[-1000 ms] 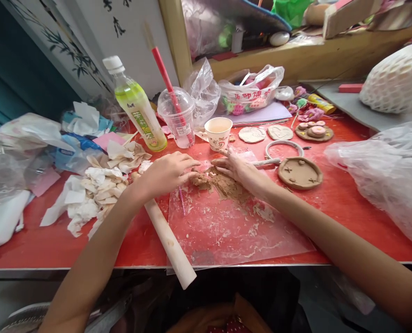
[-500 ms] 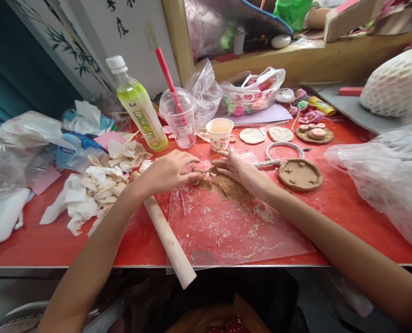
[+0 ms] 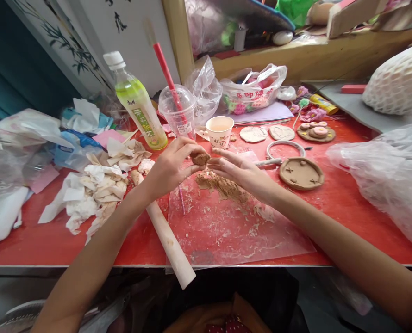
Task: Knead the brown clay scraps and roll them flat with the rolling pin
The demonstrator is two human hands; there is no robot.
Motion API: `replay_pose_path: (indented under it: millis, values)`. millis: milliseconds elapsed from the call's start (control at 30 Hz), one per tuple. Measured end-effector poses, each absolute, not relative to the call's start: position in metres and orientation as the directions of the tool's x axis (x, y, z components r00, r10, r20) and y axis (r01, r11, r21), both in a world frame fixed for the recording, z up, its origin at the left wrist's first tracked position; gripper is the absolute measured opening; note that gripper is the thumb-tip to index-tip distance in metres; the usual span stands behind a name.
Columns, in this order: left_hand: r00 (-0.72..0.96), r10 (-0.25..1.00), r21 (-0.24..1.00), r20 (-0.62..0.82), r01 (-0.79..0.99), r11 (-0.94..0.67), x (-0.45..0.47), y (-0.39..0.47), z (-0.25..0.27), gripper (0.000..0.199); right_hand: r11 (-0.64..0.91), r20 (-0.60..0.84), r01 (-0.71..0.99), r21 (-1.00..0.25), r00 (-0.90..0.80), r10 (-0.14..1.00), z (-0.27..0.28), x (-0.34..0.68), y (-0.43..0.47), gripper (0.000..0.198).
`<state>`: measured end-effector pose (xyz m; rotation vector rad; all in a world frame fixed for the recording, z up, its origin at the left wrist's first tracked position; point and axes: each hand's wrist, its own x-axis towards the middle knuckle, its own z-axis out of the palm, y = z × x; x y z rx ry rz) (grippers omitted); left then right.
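A small lump of brown clay is pinched between the thumb and fingers of my left hand, raised a little above the table. My right hand is close beside it, fingers stretched out flat with the tips near the lump. Under and between the hands, flattened brown clay lies on a clear plastic sheet strewn with clay scraps. Left of the sheet rests a pale rolling pin, and a thin pink stick lies close by.
Behind the hands stand a paper cup, a plastic cup holding a red brush, and a green drink bottle. Crumpled tissues lie left. At right are a round clay dish, a ring and a plastic bag.
My left hand has lifted a clay lump off the sheet and risen slightly. My right hand has shifted slightly, its fingers now beside the lump.
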<state>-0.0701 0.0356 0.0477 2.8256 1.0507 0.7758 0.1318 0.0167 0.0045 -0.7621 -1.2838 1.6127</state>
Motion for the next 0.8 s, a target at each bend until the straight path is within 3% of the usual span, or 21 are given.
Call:
replay_pose_path:
  millis: [100, 167, 300, 433, 800]
  values:
    - [0.674, 0.597, 0.117, 0.434, 0.615, -0.780, -0.063, 0.030, 0.044, 0.034, -0.125, 0.091, -0.350, -0.928, -0.541, 0.836, 0.007, 0.126, 0.011, 0.034]
    - [0.676, 0.627, 0.014, 0.388, 0.676, -0.737, -0.060, 0.027, 0.040, 0.042, -0.123, 0.093, -0.346, -0.930, -0.545, 0.833, 0.007, 0.126, 0.011, 0.028]
    - [0.548, 0.782, -0.142, 0.295, 0.835, -0.532, -0.054, 0.021, 0.032, 0.060, -0.037, 0.077, -0.320, -0.947, -0.336, 0.939, 0.005, 0.134, 0.021, 0.021]
    - [0.540, 0.821, -0.271, 0.186, 0.831, -0.485, -0.047, 0.022, 0.024, 0.070, 0.005, 0.084, -0.350, -0.937, -0.211, 0.974, 0.006, 0.141, 0.029, 0.023]
    - [0.729, 0.684, -0.304, 0.028, 0.658, -0.689, -0.047, 0.039, 0.017, 0.057, 0.002, 0.091, -0.379, -0.925, -0.218, 0.972, 0.005, 0.142, 0.032, 0.028]
